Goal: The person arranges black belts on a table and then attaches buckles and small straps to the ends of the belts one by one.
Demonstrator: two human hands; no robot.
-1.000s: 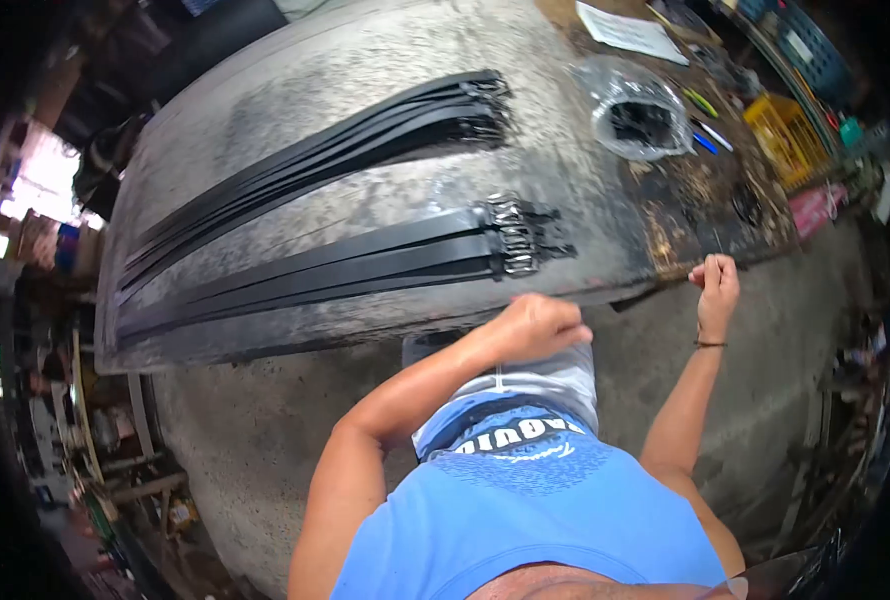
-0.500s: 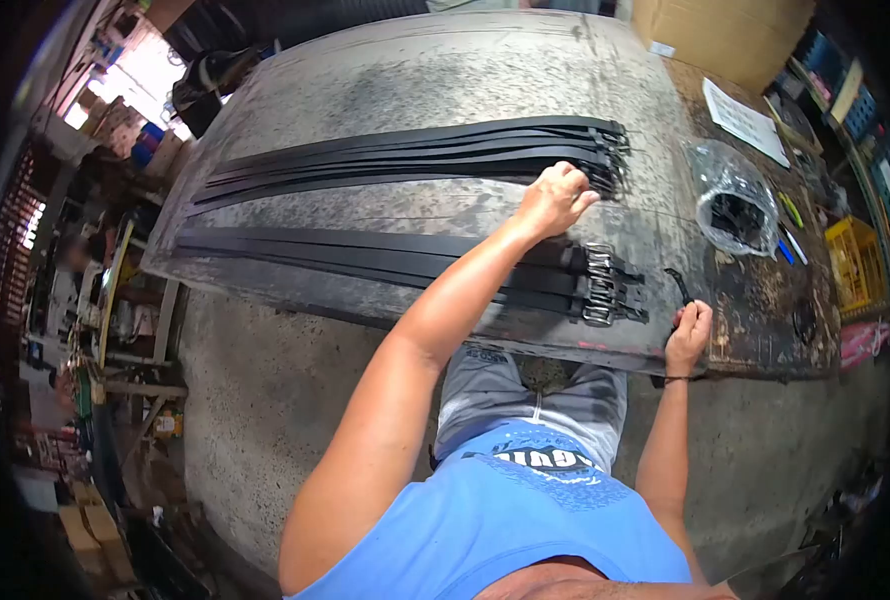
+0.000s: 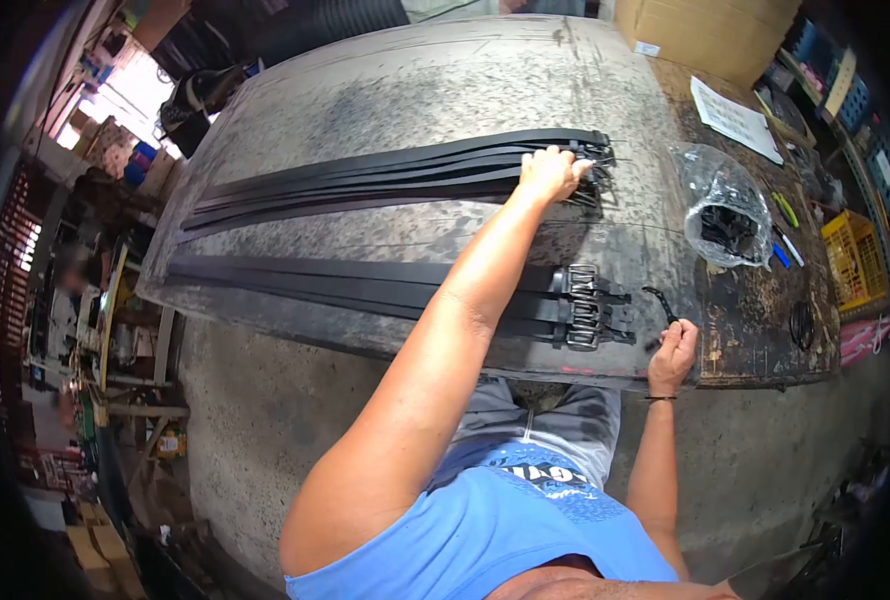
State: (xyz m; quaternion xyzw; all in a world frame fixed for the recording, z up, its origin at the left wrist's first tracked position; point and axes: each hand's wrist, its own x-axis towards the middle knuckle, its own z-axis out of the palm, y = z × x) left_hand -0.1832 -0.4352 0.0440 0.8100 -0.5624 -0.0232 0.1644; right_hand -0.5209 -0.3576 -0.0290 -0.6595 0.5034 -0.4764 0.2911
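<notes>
Two bundles of long black belts lie side by side across the worktable (image 3: 445, 80). Over the buckle end of the far belts (image 3: 405, 165) is my left hand (image 3: 553, 174), fingers curled down onto the straps just short of the buckles. The near belts (image 3: 365, 287) lie flat, partly covered by my left forearm, with their metal buckles (image 3: 583, 305) in a row. At the table's front edge my right hand (image 3: 673, 357) is closed on a short, thin black strip (image 3: 657, 297). The strip's curved free end points away from me.
Right of the belts stands an open clear plastic bag (image 3: 727, 215) of small black pieces. Near it lie a green-handled tool (image 3: 786, 208), pens (image 3: 781, 255) and printed paper (image 3: 735, 120). A cardboard box (image 3: 705, 35) stands at the back right; a yellow crate (image 3: 853, 260) is beyond the table.
My left hand has moved from the near side of the far belts to farther across them. The right hand still holds the black strip. The whole view has shifted slightly.
</notes>
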